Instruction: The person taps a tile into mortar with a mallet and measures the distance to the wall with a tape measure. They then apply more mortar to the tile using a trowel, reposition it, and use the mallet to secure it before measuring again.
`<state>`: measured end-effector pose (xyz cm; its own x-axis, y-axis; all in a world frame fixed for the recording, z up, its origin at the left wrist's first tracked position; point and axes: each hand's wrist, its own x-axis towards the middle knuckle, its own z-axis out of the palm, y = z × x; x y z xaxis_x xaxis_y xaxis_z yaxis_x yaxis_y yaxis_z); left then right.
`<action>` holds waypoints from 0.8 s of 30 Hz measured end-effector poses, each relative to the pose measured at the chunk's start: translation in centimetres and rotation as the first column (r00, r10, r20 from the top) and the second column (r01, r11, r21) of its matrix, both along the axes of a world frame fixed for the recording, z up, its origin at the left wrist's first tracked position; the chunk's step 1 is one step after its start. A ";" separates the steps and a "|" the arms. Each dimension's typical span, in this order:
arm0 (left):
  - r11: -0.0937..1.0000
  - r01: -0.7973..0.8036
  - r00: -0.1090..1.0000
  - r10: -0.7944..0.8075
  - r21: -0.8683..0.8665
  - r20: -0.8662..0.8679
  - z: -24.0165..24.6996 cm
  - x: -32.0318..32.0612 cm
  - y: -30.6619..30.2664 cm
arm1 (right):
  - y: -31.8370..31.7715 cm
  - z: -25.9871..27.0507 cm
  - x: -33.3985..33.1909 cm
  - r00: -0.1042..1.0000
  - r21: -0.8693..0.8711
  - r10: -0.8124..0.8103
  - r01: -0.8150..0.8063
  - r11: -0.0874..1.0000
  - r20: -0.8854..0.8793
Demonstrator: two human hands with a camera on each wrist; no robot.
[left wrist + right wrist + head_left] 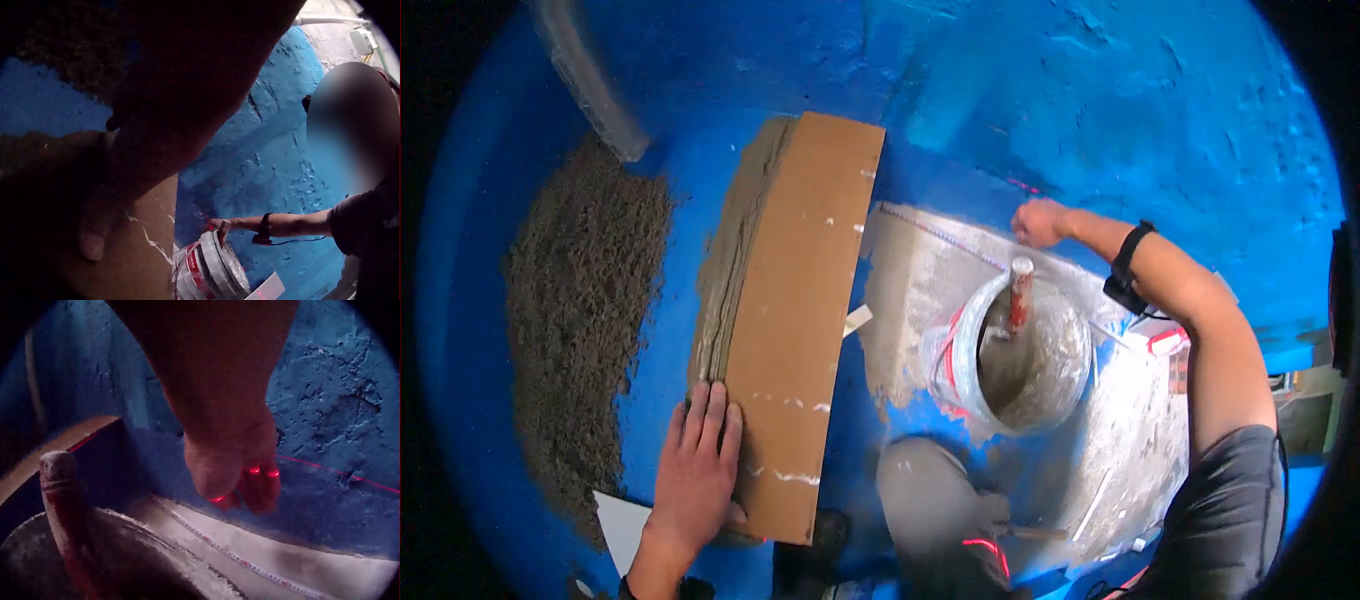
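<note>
My left hand (698, 455) rests with its fingers fairly straight at the lower left edge of a long brown board (805, 270) that has white smears. Along that edge runs a strip of grey mortar (740, 220). In the left wrist view the thumb (94, 240) lies over the brown surface, while much of the hand is in shadow. Stretched out toward the blue wall, my right hand (1042, 222) hangs with loosely bent fingers and nothing visible in them. Red laser light falls on its fingers in the right wrist view. Below it are a measuring tape (240, 562) and a bucket (1055, 350).
A red, mortar-smeared handle (1020, 290) sticks up from the bucket. Left of the board spreads a heap of dark, crumbly mix (585, 300). A grey pipe (590, 85) comes down at the upper left. My knee (925, 490) is between board and bucket.
</note>
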<state>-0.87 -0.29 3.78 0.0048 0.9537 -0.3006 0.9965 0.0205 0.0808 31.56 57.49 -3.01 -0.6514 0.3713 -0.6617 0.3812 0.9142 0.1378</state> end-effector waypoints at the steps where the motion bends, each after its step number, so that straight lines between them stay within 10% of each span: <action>1: 1.000 0.013 1.000 -0.012 0.023 -0.025 -0.3 0.1 0.2 | 0.6 -0.5 -0.4 1.000 0.004 0.011 -0.011 1.000 0.005; 8: 0.974 -0.132 0.972 0.163 -0.182 0.169 2.2 0.3 2.5 | 1.8 -7.9 1.6 0.998 -0.151 0.064 -0.061 0.987 0.010; 18: 0.990 0.067 0.995 -0.076 -0.122 -0.068 0.2 -0.1 1.3 | 1.3 -16.5 4.5 0.977 -0.097 0.003 -0.024 0.995 -0.213; 24: 0.959 -0.069 0.989 0.102 -0.275 0.107 2.1 0.9 3.1 | -0.2 -8.1 2.1 0.842 0.000 0.084 -0.100 0.995 -0.533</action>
<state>0.01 2.78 5.89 -0.0220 0.8357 -0.5487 0.9735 0.1428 0.1784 33.65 57.31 -11.13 -0.9364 0.2793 -0.2127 0.3028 0.9491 -0.0871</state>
